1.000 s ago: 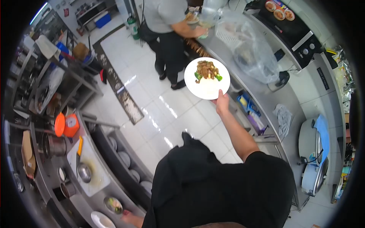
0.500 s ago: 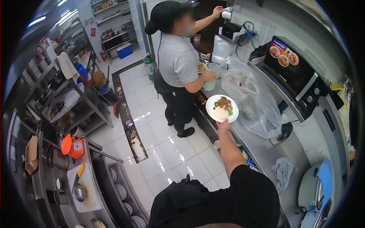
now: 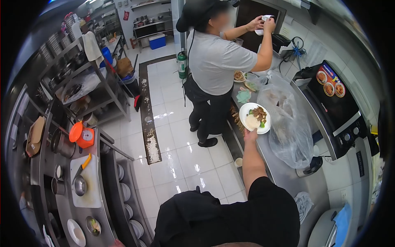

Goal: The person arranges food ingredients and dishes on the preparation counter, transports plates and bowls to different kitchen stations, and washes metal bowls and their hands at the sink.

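Note:
My right hand [image 3: 250, 136] grips the near edge of a white plate [image 3: 243, 113], arm stretched forward over the counter's edge. On the plate sit a mound of rice [image 3: 252, 121], browned meat pieces [image 3: 259, 113] and some green vegetable [image 3: 262, 124]. The plate is held about level, beside a large clear plastic bag [image 3: 286, 136]. At the bottom edge a small patch of skin, seemingly my left hand [image 3: 117, 243], shows near the left-hand counter; its fingers are not visible.
A co-worker [image 3: 218, 61] stands ahead at the counter, both hands on a white paper slip [image 3: 265, 24]. A microwave [image 3: 329, 103] stands at right. On the left counter are an orange scale [image 3: 85, 136], a cutting board [image 3: 96, 181] with a ladle [image 3: 80, 186], and an oval white dish [image 3: 76, 232].
My view has shifted; the plate stays in my right hand. The co-worker's lower hand has risen from the counter to the paper slip, which both hands now hold. A patch of skin appears at bottom left.

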### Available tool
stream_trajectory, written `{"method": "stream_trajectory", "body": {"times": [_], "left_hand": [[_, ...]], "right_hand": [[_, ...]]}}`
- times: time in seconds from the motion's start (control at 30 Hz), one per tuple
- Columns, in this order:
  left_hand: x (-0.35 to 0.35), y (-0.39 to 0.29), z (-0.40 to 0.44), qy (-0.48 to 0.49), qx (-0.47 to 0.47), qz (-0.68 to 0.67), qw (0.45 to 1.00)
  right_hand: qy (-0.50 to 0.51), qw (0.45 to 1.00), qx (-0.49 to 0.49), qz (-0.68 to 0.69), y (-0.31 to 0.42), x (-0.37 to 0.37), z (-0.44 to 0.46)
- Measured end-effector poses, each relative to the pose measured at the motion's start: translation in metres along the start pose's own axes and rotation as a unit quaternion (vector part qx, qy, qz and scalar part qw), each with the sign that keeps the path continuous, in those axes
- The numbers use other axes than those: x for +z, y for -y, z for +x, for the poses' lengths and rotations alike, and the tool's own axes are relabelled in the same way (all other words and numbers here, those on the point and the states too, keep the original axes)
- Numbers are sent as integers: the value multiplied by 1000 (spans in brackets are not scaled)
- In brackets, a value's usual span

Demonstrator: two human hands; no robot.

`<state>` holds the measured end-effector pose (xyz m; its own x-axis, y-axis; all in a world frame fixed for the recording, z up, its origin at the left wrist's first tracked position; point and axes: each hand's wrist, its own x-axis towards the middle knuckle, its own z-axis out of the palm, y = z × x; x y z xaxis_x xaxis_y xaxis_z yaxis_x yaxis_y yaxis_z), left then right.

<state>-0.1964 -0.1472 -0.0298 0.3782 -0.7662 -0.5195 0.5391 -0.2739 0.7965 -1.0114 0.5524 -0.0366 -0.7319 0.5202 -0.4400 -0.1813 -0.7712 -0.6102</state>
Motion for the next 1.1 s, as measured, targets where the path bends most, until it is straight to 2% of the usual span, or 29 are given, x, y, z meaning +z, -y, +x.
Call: {"method": "stream_trajectory", "body": {"times": [0.17,0.27,0.33,0.37,0.4,0.43,0.47,0.57,0.6,0.63,0.67,0.7,0.77,0.87,0.9,0.93,0.97,1.03,1.07,1.1], "left_hand": [[-31,-28,14,-29,8,-26,999],[-16,-38,21,-30,-45,-23,998],[-8,-31,-2,-19,55,0,998],[-7,-31,23,-52,24,-30,998],[-22,-23,45,95,43,-15,994],[-16,-17,33,100,77,39,991],[-16,-15,61,36,3,3,999],[24,-15,22,65,85,79,991],[35,-14,32,42,62,43,996],[58,-25,26,-9,31,70,997],[80,-32,21,-52,37,89,994],[89,-36,24,-60,34,113,991],[100,-44,28,-49,19,146,988],[111,-52,50,-8,-9,175,985],[109,-51,59,13,-17,180,983],[107,-52,69,36,-25,186,982],[105,-52,78,27,-27,169,985],[108,-58,94,17,-28,136,990],[112,-64,104,15,-27,119,992],[119,-75,116,15,-16,105,994]], "right_hand": [[25,999,2,-28,-13,-16,-20],[5,995,44,-87,-35,-30,-61],[25,984,96,-147,-60,-48,-90],[43,975,123,-178,-78,-59,-96],[66,960,159,-221,-102,-75,-105],[92,938,207,-261,-122,-87,-113],[120,907,262,-309,-142,-97,-126],[140,830,330,-427,-194,-107,-199],[154,802,342,-465,-211,-106,-225],[190,752,356,-521,-229,-114,-245],[220,707,362,-565,-247,-121,-259],[248,667,361,-602,-263,-120,-270],[397,507,296,-706,-286,-110,-295],[561,280,160,-763,-344,-137,-279],[593,233,132,-759,-369,-155,-253],[602,223,140,-754,-386,-157,-243],[580,278,236,-729,-397,-146,-242],[527,240,203,-790,-390,-87,-336],[499,220,189,-817,-377,-43,-412],[500,241,200,-807,-389,-34,-425]]}}
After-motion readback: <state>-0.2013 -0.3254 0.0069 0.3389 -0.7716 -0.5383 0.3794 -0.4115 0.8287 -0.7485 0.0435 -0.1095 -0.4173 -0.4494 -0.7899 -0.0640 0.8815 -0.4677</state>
